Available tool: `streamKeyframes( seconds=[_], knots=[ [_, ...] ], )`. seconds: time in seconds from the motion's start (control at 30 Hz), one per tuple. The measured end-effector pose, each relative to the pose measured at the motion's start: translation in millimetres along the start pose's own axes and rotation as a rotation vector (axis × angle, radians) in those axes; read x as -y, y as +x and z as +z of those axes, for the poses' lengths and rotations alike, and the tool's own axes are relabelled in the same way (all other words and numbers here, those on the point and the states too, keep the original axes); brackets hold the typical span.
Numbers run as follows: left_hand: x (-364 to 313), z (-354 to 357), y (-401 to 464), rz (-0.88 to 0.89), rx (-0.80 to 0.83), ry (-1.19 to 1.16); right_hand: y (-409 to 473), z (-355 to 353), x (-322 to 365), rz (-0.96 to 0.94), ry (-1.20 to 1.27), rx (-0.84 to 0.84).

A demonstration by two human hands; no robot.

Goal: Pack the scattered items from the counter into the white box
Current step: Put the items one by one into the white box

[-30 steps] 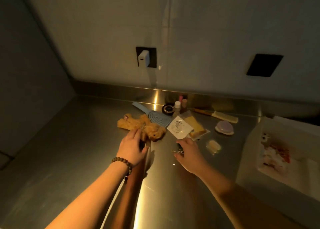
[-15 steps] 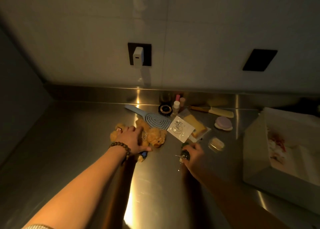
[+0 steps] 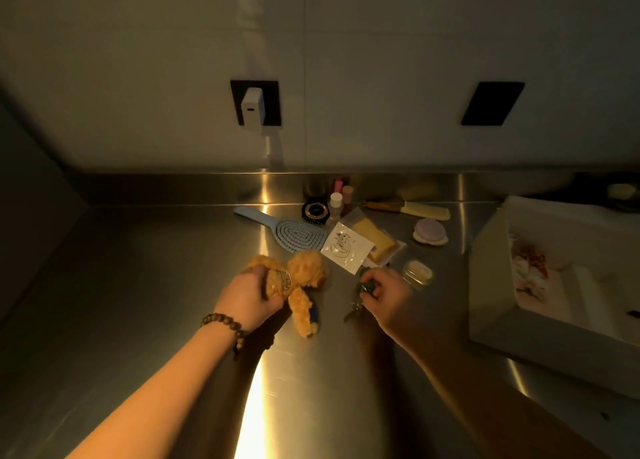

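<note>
Your left hand [image 3: 247,294] grips the plush bear [image 3: 304,278] mid-counter [image 3: 138,285]; your right hand [image 3: 391,295] pinches a small dark keychain [image 3: 365,287]. White box [image 3: 491,285] at right edge.

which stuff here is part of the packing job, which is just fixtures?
Job: plush bear in left hand; keychain in right hand; blue hairbrush; white sachet; white box.
Not job: wall charger; black wall plate.

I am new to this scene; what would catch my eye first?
First, the fluffy golden plush teddy bear at the middle of the shiny steel counter, gripped by the left hand. Next, the right hand pinching a small dark green keychain. The open white box waits at the right.
</note>
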State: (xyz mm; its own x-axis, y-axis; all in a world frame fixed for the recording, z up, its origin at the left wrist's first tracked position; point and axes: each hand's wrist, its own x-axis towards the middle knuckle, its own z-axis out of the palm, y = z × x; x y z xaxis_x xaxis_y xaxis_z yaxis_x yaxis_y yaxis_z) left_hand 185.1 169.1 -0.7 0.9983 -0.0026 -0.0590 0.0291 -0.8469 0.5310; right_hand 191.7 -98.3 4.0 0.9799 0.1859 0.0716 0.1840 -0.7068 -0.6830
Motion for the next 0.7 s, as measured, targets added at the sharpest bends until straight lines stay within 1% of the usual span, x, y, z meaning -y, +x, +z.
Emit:
streamKeyframes(
  seconds=[0.13, 0.2, 0.23, 0.33, 0.43, 0.57, 0.7],
  knots=[
    [-54, -15, 8, 0.077, -0.126, -0.241, 0, -48, 14, 0.033, 0.144, -0.125],
    [-87, -17, 15, 0.132, -0.163, -0.287, -2, -85, 18, 0.027, 0.243, -0.192],
    [-104, -15, 19, 0.155, -0.178, -0.288, -3, -105, 17, 0.034, 0.254, -0.234],
    [-155, -7, 30, 0.22, -0.212, -0.281, -8, -170, 3, 0.09, 0.201, -0.346],
    [-207, 7, 40, 0.276, -0.216, -0.27, -19, -229, -31, 0.141, 0.128, -0.427],
    [-266, 36, 48, 0.257, -0.217, -0.28, -26, -285, -99, 0.246, -0.039, -0.405],
    [-312, 69, 51, 0.207, -0.273, -0.255, -28, -310, -170, 0.303, -0.079, -0.318]
  ],
)
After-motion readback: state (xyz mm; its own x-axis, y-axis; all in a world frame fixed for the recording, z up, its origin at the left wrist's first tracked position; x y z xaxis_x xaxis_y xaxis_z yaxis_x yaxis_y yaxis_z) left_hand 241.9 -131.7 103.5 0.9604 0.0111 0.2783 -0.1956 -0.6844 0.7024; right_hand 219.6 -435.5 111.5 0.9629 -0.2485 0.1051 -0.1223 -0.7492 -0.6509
